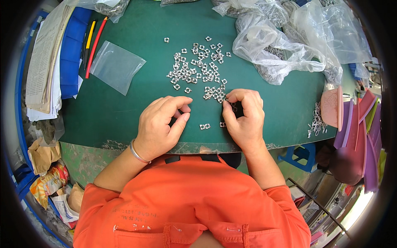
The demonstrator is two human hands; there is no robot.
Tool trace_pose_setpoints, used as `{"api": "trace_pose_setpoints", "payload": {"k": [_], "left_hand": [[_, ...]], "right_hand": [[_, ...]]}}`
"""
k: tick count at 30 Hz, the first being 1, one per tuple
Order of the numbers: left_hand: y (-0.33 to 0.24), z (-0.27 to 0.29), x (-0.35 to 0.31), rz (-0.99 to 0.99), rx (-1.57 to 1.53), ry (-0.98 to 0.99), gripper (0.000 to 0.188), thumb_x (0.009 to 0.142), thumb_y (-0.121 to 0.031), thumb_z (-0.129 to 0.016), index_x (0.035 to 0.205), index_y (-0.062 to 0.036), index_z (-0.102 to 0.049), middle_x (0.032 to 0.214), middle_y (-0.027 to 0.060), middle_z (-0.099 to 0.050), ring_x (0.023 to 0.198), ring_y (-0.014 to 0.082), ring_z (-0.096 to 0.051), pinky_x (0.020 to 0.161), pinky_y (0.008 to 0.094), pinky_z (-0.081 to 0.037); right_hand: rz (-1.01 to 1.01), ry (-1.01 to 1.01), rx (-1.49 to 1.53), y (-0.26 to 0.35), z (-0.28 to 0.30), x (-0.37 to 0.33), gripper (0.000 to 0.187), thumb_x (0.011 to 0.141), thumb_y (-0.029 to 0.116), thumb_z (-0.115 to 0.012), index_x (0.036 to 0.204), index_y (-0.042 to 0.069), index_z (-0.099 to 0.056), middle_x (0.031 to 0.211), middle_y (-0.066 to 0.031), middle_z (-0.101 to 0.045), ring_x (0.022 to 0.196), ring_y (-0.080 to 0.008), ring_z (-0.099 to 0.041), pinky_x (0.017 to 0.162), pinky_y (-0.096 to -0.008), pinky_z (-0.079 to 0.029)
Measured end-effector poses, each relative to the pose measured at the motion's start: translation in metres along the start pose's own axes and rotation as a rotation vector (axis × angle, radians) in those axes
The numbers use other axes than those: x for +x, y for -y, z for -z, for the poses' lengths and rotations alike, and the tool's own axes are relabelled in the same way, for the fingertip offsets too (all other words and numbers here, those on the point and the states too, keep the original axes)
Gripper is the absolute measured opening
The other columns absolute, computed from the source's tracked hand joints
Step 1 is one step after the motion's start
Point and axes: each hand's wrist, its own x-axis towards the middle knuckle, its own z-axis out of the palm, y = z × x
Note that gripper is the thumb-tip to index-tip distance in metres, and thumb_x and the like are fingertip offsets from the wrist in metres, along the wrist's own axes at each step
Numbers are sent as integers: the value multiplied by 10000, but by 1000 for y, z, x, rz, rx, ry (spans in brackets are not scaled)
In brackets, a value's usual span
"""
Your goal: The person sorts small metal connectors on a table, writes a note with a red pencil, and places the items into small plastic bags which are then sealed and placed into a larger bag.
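Small metal pcs (183, 74), silvery w/ openwork centres, lie in a loose cluster on the green table (111, 115); this cluster is the ref. for all positions below. L hand (159, 124): nr side of cluster, to its L; half open, fingers loosely curled, thumb just apart from fingertips; whether the palm holds anything cannot be told. Silvery bracelet (135, 152) on same wrist, farther toward wearer. R hand (248, 118): at cluster's nr R edge; thumb & index tips almost together by the outermost pcs; cannot tell if one is gripped. Metal pair (204, 126): nr side of cluster, btwn hands, apart from the rest. Lone pc (166, 40): beyond cluster's far L edge. Flat clear bag (117, 68): L of cluster; farther L, red stick (96, 47), yellow stick (90, 36), blue bin (71, 62) & paper stack (45, 58), in that order. Clear plastic bags (269, 45) w/ greyish contents: far R of cluster. Pink basket (331, 107) & pale loops (317, 122): well R of cluster, toward wearer. Blue stool (304, 155): below table level, nr R of cluster. Orange shirt (186, 182): wearer's, nr side of cluster, past table edge.
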Motion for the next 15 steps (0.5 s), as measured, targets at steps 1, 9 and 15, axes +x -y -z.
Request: {"api": "trace_pose_setpoints", "payload": {"k": [1,9,15], "left_hand": [[0,0,0,-1,0,0,278,796,12,-668,1067,-42,-641,864,31,-671,690,148,-588,571,271,-436],[0,-1,0,-6,-10,-15,270,790,16,-669,1052,-41,-640,844,37,-668,688,158,-597,557,277,-435],[0,0,0,-6,-23,-27,262,790,21,-669,1043,-39,-642,835,43,-665,691,164,-603,551,277,-435]], "right_hand": [[0,6,0,0,0,0,210,705,14,-742,834,99,-599,824,-28,-610,805,-248,-570,766,-354,-399],[71,51,-76,4,2,-1,191,704,50,-764,878,100,-704,856,-6,-612,824,-218,-569,776,-356,-396],[63,117,-28,0,10,-3,196,722,58,-755,907,103,-705,866,-23,-599,817,-222,-559,749,-359,-397]]}}
